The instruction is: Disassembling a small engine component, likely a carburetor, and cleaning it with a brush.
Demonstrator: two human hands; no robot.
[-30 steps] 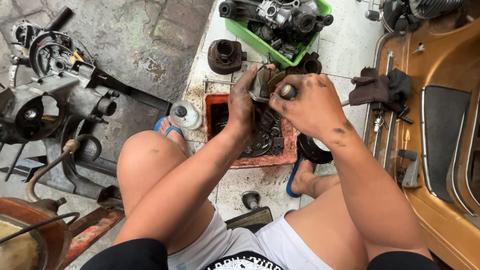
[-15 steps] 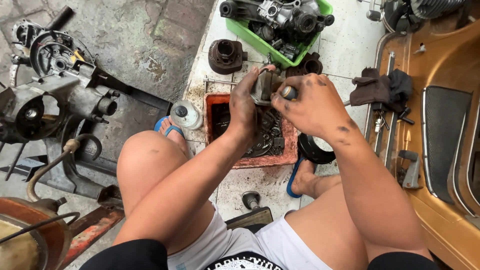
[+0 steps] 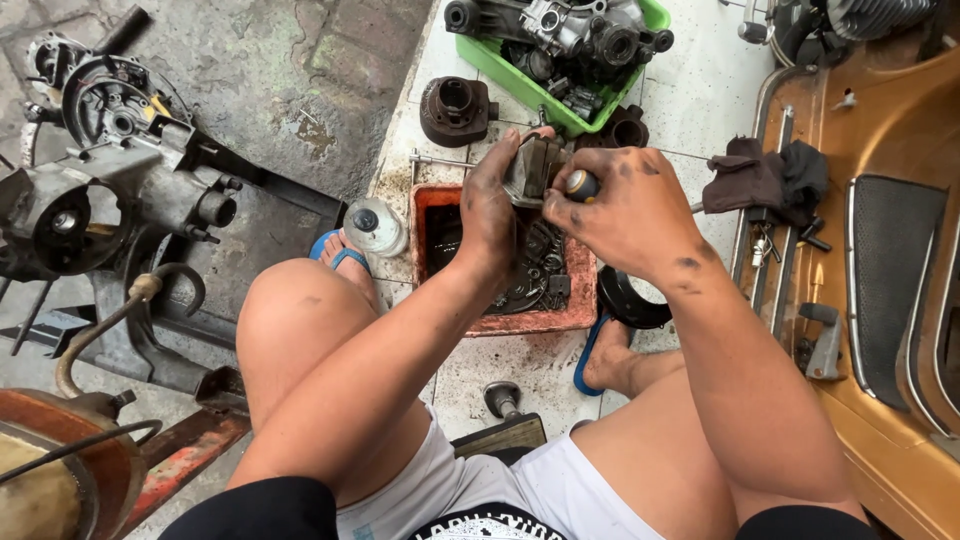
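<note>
Metal part — between both hands

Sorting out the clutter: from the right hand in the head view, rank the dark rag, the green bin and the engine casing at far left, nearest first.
From the right hand:
1. Dark rag, just right of it.
2. Green bin, above, to the left.
3. Engine casing, far left on the floor.
</note>
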